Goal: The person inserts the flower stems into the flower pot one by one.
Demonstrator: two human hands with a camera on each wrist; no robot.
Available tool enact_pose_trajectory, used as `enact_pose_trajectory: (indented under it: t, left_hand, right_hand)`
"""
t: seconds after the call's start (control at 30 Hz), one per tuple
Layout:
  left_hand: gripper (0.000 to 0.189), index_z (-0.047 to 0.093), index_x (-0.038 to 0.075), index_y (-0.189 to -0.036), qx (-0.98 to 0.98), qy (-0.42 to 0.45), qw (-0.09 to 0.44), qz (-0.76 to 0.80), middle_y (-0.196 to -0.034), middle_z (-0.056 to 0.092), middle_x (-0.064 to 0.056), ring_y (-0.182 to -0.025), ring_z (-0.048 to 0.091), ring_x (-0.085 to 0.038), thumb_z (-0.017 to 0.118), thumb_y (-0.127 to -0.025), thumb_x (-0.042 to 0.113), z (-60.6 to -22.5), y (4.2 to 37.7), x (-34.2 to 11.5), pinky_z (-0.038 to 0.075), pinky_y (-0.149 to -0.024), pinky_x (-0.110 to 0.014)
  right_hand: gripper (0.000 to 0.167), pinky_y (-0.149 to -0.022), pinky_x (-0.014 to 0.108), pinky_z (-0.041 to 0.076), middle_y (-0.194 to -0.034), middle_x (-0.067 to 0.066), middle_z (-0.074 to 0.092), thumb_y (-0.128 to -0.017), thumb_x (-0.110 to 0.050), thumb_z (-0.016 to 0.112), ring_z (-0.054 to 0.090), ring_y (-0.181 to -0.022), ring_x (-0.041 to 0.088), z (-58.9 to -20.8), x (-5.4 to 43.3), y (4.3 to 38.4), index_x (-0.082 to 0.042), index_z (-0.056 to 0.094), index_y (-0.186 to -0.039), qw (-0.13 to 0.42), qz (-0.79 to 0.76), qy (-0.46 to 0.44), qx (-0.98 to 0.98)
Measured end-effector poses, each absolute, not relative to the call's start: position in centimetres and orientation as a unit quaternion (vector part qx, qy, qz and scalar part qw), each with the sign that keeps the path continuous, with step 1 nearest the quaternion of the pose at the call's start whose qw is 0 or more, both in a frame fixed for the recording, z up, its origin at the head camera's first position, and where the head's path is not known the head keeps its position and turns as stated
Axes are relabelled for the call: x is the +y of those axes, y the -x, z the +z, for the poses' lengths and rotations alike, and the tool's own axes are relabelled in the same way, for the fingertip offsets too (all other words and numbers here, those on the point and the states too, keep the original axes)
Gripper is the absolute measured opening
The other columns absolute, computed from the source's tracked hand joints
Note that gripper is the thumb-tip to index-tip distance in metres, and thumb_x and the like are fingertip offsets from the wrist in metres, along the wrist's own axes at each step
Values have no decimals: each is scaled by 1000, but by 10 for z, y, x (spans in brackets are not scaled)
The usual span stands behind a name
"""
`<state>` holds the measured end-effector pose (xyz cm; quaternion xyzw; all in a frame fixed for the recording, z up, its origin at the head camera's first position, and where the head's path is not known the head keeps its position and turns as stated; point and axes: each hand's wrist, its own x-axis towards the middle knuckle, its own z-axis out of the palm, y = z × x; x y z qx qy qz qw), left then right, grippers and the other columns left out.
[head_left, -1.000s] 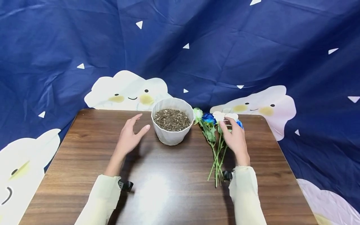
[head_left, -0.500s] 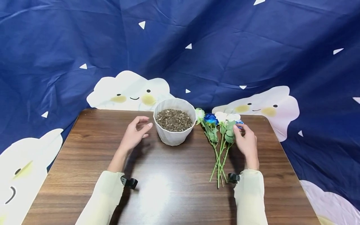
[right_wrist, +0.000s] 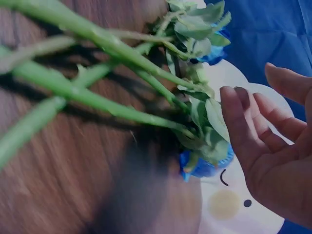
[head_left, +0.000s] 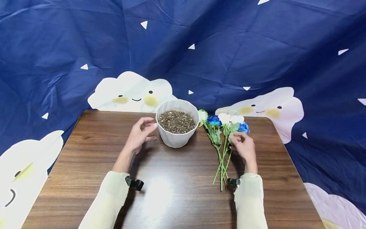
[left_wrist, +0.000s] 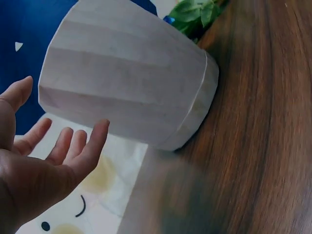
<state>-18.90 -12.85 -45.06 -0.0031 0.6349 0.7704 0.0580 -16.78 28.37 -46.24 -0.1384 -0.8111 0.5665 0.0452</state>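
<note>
In the head view, we see the white pot at centre, the left hand just beside it, fingers apart. Right of centre, the right hand, fingers loosely parted, nears the flowers (blue, white, pale green).

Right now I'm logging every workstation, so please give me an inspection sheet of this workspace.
Surface: brown wood-grain table, glare toward the front.
Job's things: white faceted pot holding dark brown soil; green-stemmed flowers with blue, white and pale-green blooms, lying to its right.
Clutter: nothing seen.
Hands: left hand beside the pot, fingers apart, contact unclear; right hand near the flowers, fingers loosely bent.
Cables: nothing seen.
Surroundings: dark-blue fabric backdrop printed with white clouds and triangles.
</note>
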Motion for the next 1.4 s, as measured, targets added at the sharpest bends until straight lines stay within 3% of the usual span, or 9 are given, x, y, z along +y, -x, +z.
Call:
enact_pose_trajectory:
  t: [0.13,0.4,0.63,0.83,1.03,1.23,1.4]
  left_hand:
    - [49,45,-2,-139,613,8,69,787,-116,54,-11,-100,63,-24,68,-96,6,-449,190,-123,57,-91,-59]
    - [52,46,1,-139,603,43,69,794,-118,49,-11,-97,59,-16,70,-94,7,-443,192,-112,59,-91,-52]
    - [52,46,3,-139,604,57,71,792,-120,47,-12,-99,58,-17,71,-93,7,-444,193,-111,60,-90,-50]
    - [51,48,4,-138,604,58,74,791,-118,47,-10,-99,57,-21,71,-93,8,-444,196,-113,61,-88,-50]
    - [52,48,4,-139,602,59,82,792,-117,48,-10,-94,60,-19,71,-93,7,-444,199,-114,61,-88,-50]
    - [52,47,4,-139,600,59,83,793,-118,48,-10,-93,60,-18,71,-93,7,-442,199,-114,61,-88,-51]
    - [52,47,4,-139,599,60,86,794,-119,48,-11,-97,59,-23,71,-93,7,-443,199,-114,61,-88,-50]
  right_hand:
    - [43,-68,30,65,-86,-4,62,-93,-10,73,68,-68,9,-469,280,170,12,56,-127,13,579,157,-800]
    - [47,-70,30,65,-89,-1,65,-92,-9,73,65,-71,7,-483,278,170,13,53,-129,-30,596,170,-784]
    - [49,-69,28,65,-95,3,65,-93,-12,73,68,-71,9,-486,277,167,13,52,-130,-57,578,176,-795]
    - [56,-70,27,64,-110,15,61,-93,-16,73,68,-79,10,-486,272,169,10,51,-137,-81,550,186,-810]
    - [55,-67,26,64,-128,31,51,-92,-12,72,70,-71,12,-489,270,174,8,52,-139,-93,518,193,-828]
    - [48,-64,26,64,-120,30,57,-91,-5,69,68,-65,10,-491,270,177,8,56,-135,-94,511,196,-832]
    - [48,-62,23,63,-96,9,67,-92,1,66,65,-67,6,-491,273,176,10,52,-137,-86,559,189,-802]
